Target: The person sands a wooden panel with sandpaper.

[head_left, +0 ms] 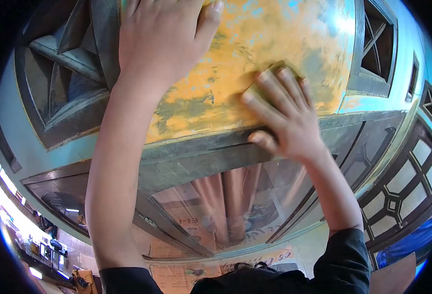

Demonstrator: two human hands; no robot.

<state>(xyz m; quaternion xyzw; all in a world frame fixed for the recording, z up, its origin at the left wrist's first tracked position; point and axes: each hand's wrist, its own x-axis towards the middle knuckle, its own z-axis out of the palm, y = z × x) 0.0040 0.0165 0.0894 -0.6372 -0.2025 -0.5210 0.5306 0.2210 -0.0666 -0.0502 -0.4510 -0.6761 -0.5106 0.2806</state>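
Observation:
A wall panel (225, 73) with patchy yellow-orange paint, grey smears and blue flecks fills the upper middle. My left hand (164, 36) rests flat against its upper left part. The thumb stands apart, and the fingertips run past the top edge of the view. Lower on the right, my right hand (287, 110) presses a thin, dark piece of sandpaper (274, 65) to the paint with outstretched fingers. Only the sandpaper's edges show around the fingertips; the rest lies under the hand. The right hand is slightly smeared by motion.
Below the panel runs a dark wooden frame (201, 157) over a glass pane (235, 201). Wooden lattice vents stand left (64, 63) and right (376, 44). A panelled door (397, 191) is at far right. Printed orange sheets (176, 274) lie on the floor.

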